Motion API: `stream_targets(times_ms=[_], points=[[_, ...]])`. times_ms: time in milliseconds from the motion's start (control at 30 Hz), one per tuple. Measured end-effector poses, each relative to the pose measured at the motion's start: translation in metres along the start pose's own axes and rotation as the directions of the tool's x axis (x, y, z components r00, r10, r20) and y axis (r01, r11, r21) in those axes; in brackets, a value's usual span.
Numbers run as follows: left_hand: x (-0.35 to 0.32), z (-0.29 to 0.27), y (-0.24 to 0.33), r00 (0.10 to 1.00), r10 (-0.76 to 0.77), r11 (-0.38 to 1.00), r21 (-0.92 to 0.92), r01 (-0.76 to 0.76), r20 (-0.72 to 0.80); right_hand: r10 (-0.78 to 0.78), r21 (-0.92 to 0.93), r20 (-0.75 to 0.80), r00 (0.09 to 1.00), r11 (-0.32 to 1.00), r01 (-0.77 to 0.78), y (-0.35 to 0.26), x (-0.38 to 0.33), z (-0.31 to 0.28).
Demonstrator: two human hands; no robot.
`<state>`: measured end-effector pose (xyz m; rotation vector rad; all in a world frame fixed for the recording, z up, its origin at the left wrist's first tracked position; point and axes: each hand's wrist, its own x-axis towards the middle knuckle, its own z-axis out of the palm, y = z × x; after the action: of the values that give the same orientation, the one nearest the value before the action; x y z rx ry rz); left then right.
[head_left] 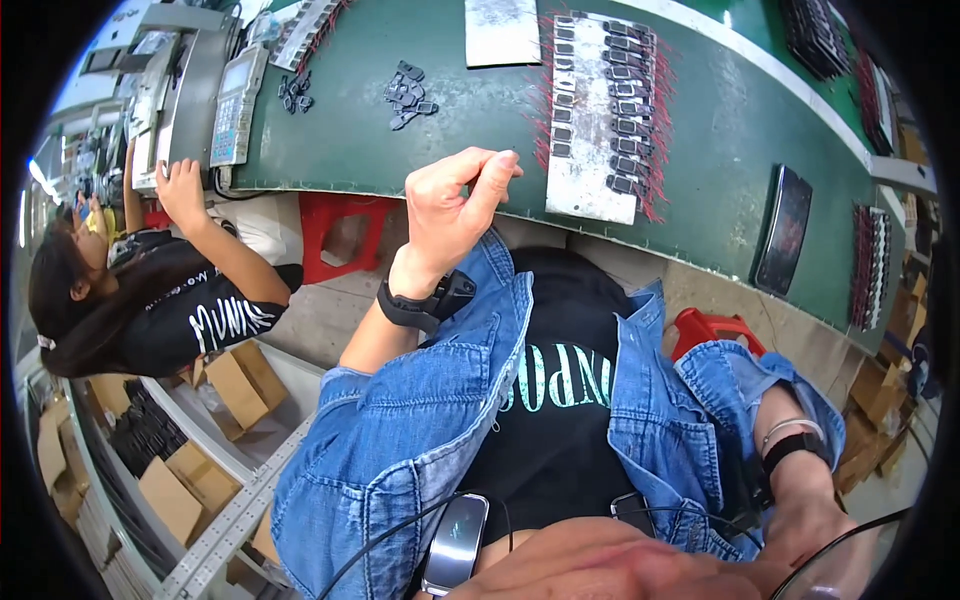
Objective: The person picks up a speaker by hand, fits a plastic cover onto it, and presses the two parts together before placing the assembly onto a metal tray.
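My left hand [452, 208] is raised over the near edge of the green worktable [330, 150], its fingers curled in and the thumb laid along them. Whatever may be inside the curl is hidden. To its right lies a whitish metal plate [590, 180] with rows of small black parts [628, 110] and thin red wires. Beyond the hand is a loose pile of black plastic pieces [408, 95]. My right hand [815, 525] is bent back up toward my head at the lower right, away from the table; its fingers do not show.
A dark phone-like slab [783, 230] and a wired strip of parts [870, 268] lie on the right. Another plate [502, 35] is at the back. At left are a keypad device [237, 105] and a seated co-worker [170, 290]. Red stools [335, 235] and cardboard boxes [245, 390] stand below.
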<state>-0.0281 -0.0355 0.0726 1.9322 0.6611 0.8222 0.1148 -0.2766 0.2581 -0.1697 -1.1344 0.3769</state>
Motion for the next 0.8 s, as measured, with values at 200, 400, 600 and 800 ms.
stream_targets(times_ms=[200,400,600,800], points=[[0.002,-0.005,-0.005,1.0,-0.01,1.0,0.027,0.01,-0.007,-0.123,-0.179,-0.176,0.977,0.98,0.09,0.023,0.007,0.003],[0.001,-0.009,-0.008,1.0,-0.014,0.999,0.031,0.015,-0.008,-0.368,0.651,0.315,0.875,0.755,0.083,0.051,0.031,-0.025],[0.004,-0.017,-0.012,0.995,-0.091,0.995,0.038,0.093,-0.045,-0.214,-0.078,0.123,0.969,0.971,0.224,0.037,0.02,-0.018],[0.007,-0.021,-0.024,0.991,-0.113,0.993,0.036,0.116,-0.067,-0.237,-0.472,0.041,0.971,0.851,0.228,0.044,0.019,-0.015]])
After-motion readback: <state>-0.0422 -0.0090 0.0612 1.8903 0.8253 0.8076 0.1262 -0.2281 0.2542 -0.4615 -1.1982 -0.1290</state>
